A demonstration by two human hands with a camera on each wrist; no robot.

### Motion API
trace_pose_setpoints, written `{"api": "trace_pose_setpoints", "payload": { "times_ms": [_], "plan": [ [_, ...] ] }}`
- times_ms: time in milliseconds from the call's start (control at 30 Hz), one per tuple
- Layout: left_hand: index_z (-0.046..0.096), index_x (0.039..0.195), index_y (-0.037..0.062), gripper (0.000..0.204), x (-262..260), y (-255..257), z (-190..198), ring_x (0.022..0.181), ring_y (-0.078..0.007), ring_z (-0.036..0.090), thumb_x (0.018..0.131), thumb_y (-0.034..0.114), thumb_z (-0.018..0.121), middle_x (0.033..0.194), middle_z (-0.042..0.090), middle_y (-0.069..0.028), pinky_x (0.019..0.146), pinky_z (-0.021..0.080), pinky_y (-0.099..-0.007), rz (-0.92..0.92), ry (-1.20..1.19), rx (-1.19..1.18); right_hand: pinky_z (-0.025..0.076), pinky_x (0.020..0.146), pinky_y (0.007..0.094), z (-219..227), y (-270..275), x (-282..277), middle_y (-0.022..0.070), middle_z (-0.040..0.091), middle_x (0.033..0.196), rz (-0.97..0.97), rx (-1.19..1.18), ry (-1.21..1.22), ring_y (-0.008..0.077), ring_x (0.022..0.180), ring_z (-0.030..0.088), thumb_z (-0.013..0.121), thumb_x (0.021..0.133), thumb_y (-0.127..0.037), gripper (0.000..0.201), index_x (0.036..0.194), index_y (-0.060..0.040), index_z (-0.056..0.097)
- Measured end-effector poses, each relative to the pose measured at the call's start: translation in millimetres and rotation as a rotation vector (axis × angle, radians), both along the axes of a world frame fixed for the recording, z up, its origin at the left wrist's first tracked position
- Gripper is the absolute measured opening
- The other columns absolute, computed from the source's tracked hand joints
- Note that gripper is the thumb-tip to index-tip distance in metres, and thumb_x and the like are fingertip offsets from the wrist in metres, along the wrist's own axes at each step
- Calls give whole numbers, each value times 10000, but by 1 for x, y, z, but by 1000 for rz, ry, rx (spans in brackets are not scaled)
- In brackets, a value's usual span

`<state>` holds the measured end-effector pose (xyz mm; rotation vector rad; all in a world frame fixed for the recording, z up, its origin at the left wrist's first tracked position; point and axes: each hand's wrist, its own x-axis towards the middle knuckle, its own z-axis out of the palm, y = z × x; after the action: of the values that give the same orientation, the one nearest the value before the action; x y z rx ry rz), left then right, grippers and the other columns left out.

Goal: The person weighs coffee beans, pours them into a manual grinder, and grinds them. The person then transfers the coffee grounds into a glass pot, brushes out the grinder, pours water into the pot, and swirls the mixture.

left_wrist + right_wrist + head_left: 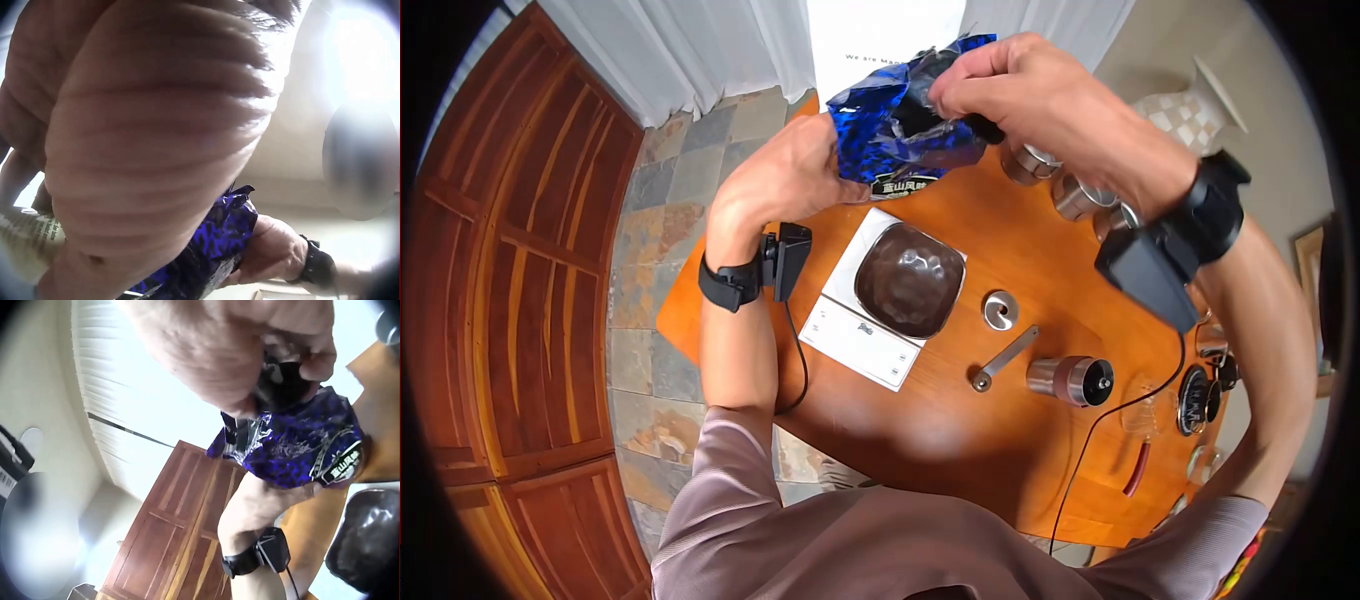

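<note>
My left hand (785, 172) grips the lower side of a shiny blue coffee bag (870, 130), which is held up tilted above the far part of the table. At the bag's crumpled open mouth, my right hand (1035, 90) has its fingers curled round a glossy black rounded thing (281, 387). I cannot tell what kind of thing it is; the fingers cover most of it. Below the bag, a dark brown bowl (910, 280) sits on a white scale (860, 342). In the left wrist view, the palm hides much of the bag (212, 244).
Right of the scale lie a round metal lid (1001, 310), a crank handle (1006, 358) and a hand coffee grinder (1070, 381). Several metal canisters (1030, 163) stand at the back right. Glassware (1142, 405) is near the right edge. A black cable (1090, 440) crosses the table.
</note>
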<state>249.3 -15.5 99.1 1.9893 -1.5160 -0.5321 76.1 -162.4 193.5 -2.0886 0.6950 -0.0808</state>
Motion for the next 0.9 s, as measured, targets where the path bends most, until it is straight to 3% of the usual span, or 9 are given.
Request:
{"api": "trace_pose_setpoints", "payload": {
  "times_ms": [233, 333, 400, 467, 533, 600, 633, 767, 900],
  "plan": [
    [581, 1200, -20, 514, 11, -2, -15, 775, -272, 717, 737, 18, 801, 889, 724, -187, 731, 573, -379, -2, 87, -174, 528, 666, 359, 13, -4, 37, 203, 672, 782, 273, -768, 379, 230, 703, 658, 733, 731, -179, 371, 957, 110, 677],
    [588, 1183, -39, 528, 18, -4, -20, 759, -276, 717, 709, 61, 799, 895, 718, -207, 707, 578, -375, 3, 5, -203, 529, 670, 388, -1, -8, 57, 226, 674, 771, 392, -826, 487, 236, 700, 667, 726, 738, -194, 371, 919, 123, 660],
    [586, 1147, -24, 489, 20, -7, -21, 938, -305, 669, 711, 55, 792, 1019, 693, -205, 855, 533, -402, -14, 33, -126, 529, 682, 417, -8, -14, 64, 232, 676, 755, 411, -837, 479, 321, 697, 673, 717, 781, -190, 311, 883, 98, 656],
    [586, 1157, -28, 508, 20, -7, -22, 901, -315, 682, 700, 48, 795, 970, 693, -220, 834, 546, -397, 15, -40, -132, 553, 639, 422, -26, -35, 75, 288, 670, 780, 674, -979, 119, 372, 711, 702, 655, 846, -129, 248, 878, 117, 669],
    [598, 1112, -58, 545, 29, -13, -34, 820, -313, 715, 637, 100, 813, 891, 710, -212, 742, 581, -381, -13, -70, -193, 558, 664, 438, -17, -33, 73, 294, 665, 787, 733, -947, 183, 411, 747, 690, 667, 846, -144, 245, 863, 100, 663],
    [599, 1109, -60, 551, 30, -16, -39, 825, -320, 716, 629, 100, 819, 897, 711, -218, 745, 581, -384, -3, -61, -207, 518, 779, 455, -23, -43, 77, 265, 678, 969, 773, -967, 260, 463, 883, 602, 674, 884, -207, 274, 1052, 2, 614],
    [600, 1105, -61, 557, 29, -16, -40, 830, -326, 716, 622, 100, 825, 903, 712, -225, 749, 582, -387, 4, -59, -228, 537, 647, 422, -39, -56, 79, 249, 663, 735, 814, -965, 8, 370, 690, 672, 664, 826, -145, 234, 873, 84, 667],
    [609, 1091, -61, 552, 28, -14, -36, 826, -319, 723, 615, 103, 837, 898, 713, -226, 732, 586, -381, 28, 36, -196, 503, 595, 379, -31, -46, 64, 140, 628, 672, 556, -676, 84, 262, 619, 616, 653, 800, -116, 221, 887, 87, 676],
    [629, 1056, -61, 507, 30, -14, -38, 809, -297, 729, 618, 94, 834, 878, 715, -210, 704, 589, -364, -11, 115, -182, 392, 510, 218, -19, -42, 42, -40, 595, 684, 382, -238, 185, 32, 581, 494, 703, 851, -142, 206, 1009, -21, 757]
  ]
}}
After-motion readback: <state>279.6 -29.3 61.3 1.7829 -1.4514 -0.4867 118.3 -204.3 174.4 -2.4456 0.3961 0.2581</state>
